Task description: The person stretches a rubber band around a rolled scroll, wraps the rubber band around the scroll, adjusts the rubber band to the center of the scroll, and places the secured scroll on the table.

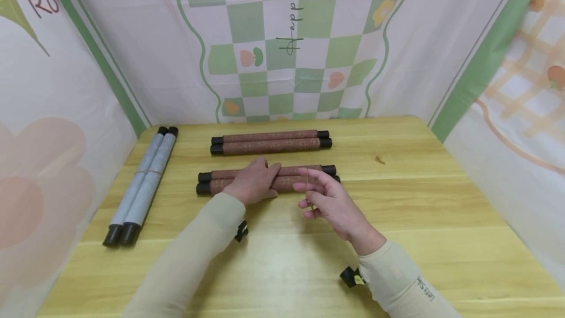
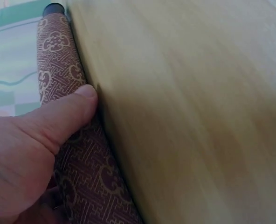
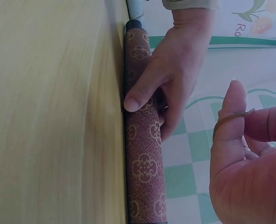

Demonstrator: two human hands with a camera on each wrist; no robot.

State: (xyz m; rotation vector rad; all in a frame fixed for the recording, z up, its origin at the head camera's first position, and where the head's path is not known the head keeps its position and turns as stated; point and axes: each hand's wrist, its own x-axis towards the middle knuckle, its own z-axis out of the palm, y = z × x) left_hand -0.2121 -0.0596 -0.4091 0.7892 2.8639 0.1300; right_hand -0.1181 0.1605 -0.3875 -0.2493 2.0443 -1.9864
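Two brown patterned scrolls [image 1: 218,185] with black end knobs lie side by side in front of me. My left hand [image 1: 253,182] grips them across the middle, its thumb [image 2: 68,112] along the near scroll and its fingers over the far side, mostly hidden. Just right of it, my right hand [image 1: 328,204] is raised near the scrolls' right part with its fingers bent. A thin tan rubber band [image 3: 229,120] is looped over its thumb and reaches to a finger; in the head view the band looks stretched between the fingers.
Behind lies another pair of brown scrolls [image 1: 271,143]. On the left, two pale grey scrolls [image 1: 147,180] are bound by a rubber band. A small tan band [image 1: 379,160] lies on the wooden table [image 1: 423,200] at right. Printed cloth [image 1: 300,28] hangs around the table.
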